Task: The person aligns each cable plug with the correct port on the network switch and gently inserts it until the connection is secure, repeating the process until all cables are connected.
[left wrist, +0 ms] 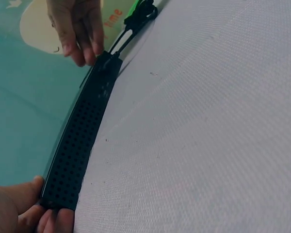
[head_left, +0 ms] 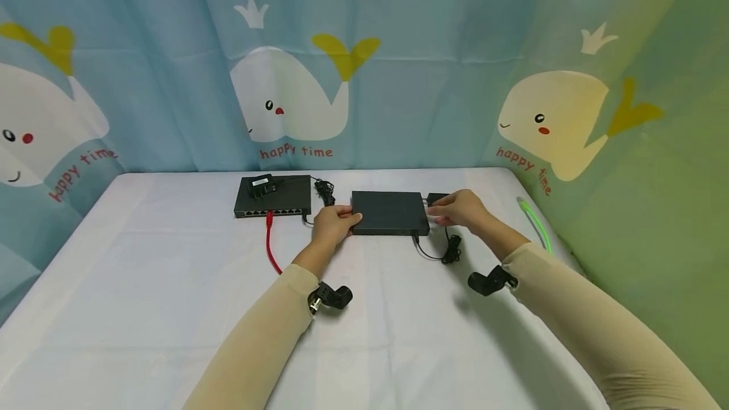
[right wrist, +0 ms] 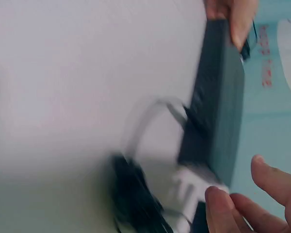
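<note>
A flat black network switch (head_left: 390,212) lies on the white-covered table. My left hand (head_left: 335,223) grips its left end, thumb on top and fingertips at the lower edge, as the left wrist view shows too. My right hand (head_left: 460,209) is at the switch's right end, beside a small black power adapter (head_left: 435,197). In the right wrist view its thumb (right wrist: 276,182) stands apart from the fingers, with nothing pinched between. A black power cord (head_left: 429,255) is plugged into the switch's front and runs to a tied bundle (head_left: 452,250).
Further left stands a second black switch (head_left: 290,192) with a black power adapter (head_left: 262,186) on top. A red network cable (head_left: 270,242) leads from its ports. Another cord bundle (head_left: 325,192) lies between the switches. A green cable (head_left: 535,223) lies at the right edge.
</note>
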